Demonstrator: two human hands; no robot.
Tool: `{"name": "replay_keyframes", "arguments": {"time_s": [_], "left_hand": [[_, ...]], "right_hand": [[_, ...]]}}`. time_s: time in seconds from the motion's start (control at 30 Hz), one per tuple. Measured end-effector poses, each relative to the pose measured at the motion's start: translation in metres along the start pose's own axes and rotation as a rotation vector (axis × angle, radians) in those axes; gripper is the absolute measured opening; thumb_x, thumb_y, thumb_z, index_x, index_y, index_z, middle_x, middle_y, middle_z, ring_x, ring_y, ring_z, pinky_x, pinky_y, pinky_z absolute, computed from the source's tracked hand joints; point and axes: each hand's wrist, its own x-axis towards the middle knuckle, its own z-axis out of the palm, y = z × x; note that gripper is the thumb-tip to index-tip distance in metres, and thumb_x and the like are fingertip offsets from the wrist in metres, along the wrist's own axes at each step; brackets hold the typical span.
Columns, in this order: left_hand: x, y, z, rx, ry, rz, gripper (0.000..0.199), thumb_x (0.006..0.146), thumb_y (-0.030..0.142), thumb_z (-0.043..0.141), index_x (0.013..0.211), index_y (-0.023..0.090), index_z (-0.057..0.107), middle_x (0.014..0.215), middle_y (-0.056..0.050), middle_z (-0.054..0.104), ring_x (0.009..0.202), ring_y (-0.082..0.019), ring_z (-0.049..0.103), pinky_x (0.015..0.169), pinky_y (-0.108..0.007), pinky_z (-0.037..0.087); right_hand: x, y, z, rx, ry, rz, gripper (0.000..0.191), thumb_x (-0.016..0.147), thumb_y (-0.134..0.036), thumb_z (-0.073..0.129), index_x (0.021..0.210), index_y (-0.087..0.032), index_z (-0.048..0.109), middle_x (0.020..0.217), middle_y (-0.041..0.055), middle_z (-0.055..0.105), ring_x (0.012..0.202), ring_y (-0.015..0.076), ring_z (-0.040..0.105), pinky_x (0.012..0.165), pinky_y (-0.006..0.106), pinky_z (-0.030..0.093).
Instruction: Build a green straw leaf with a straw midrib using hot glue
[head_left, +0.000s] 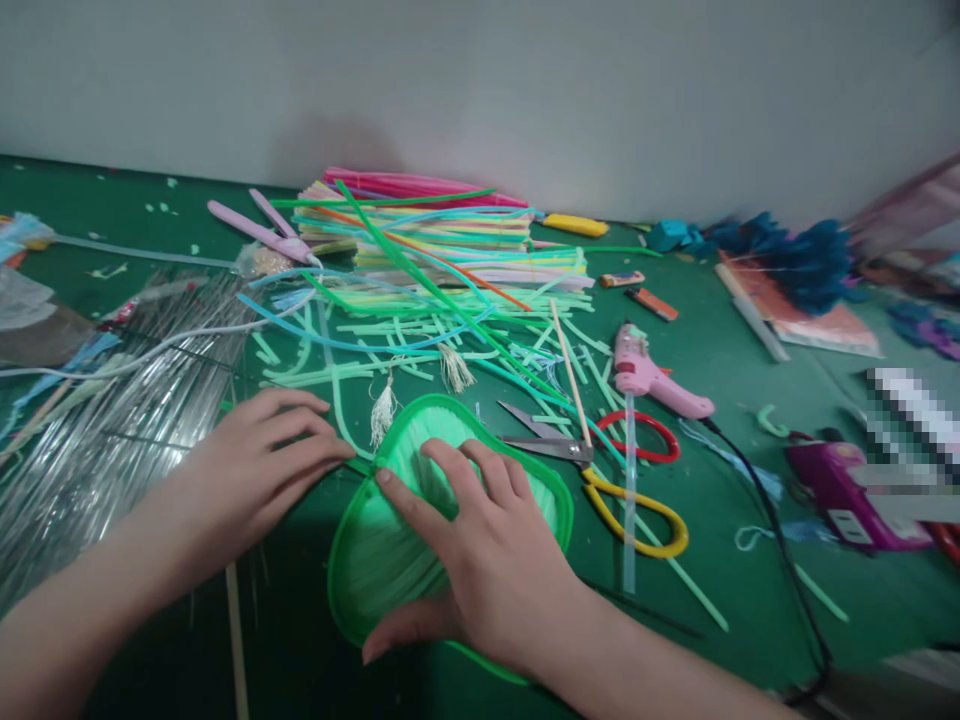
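A rounded, curved piece (390, 555) with pale green fibres and a bright green rim lies on the green table in front of me. My right hand (487, 540) rests on it with fingers spread, its index fingertip at the upper left rim. At that same edge, my left hand (277, 460) pinches a thin green strip with thumb and fingertips pressed together. A pale green stem rises beside this spot. Just behind the piece lies a white tassel (383, 412). Scissors (637, 515) with red and yellow handles lie open to its right.
Coloured pipe cleaners (442, 240) are piled at the back. Silvery wires (142, 400) cover the left side. On the right are a pink glue gun (652, 375) with a black cord, a purple device (847, 495), a lighter (652, 303) and dark blue feathery pieces (810, 265).
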Motion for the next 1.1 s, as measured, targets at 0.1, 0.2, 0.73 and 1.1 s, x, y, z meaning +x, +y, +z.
{"name": "replay_keyframes", "arguments": {"time_s": [0.1,0.2,0.73,1.1], "left_hand": [[-0.001,-0.001,0.002,-0.006,0.004,0.000,0.022,0.098,0.023,0.046,0.107,0.027,0.066,0.097,-0.002,0.067,0.111,-0.023,0.050,0.092,-0.037,0.042],[-0.003,-0.001,0.004,-0.013,0.006,-0.019,0.023,0.098,0.024,0.046,0.107,0.027,0.066,0.097,-0.001,0.067,0.112,-0.022,0.050,0.094,-0.038,0.042],[0.000,0.007,-0.004,-0.068,0.033,-0.067,0.024,0.095,0.023,0.050,0.114,0.028,0.065,0.103,-0.001,0.068,0.113,-0.021,0.051,0.097,-0.036,0.043],[-0.002,0.016,-0.011,-0.118,-0.016,-0.201,0.032,0.090,0.039,0.061,0.121,0.032,0.059,0.117,-0.002,0.062,0.121,-0.022,0.048,0.102,-0.039,0.044]], "right_hand": [[0.001,-0.001,-0.001,-0.005,-0.014,0.009,0.107,0.061,-0.096,0.043,0.146,-0.031,0.045,0.146,0.0100,0.046,0.127,0.0381,0.039,0.102,0.052,0.032],[0.003,-0.002,-0.004,-0.004,-0.025,0.010,0.106,0.059,-0.095,0.048,0.145,-0.032,0.046,0.147,0.0089,0.046,0.127,0.0381,0.039,0.103,0.052,0.032],[-0.024,0.013,-0.017,-0.004,0.224,-0.005,0.095,0.059,-0.094,0.050,0.127,-0.029,0.066,0.128,0.0122,0.055,0.117,0.0357,0.046,0.097,0.051,0.039],[-0.031,0.013,-0.012,-0.010,0.163,0.015,0.096,0.060,-0.094,0.046,0.131,-0.031,0.062,0.128,0.0115,0.056,0.116,0.0349,0.048,0.097,0.051,0.040]]}}
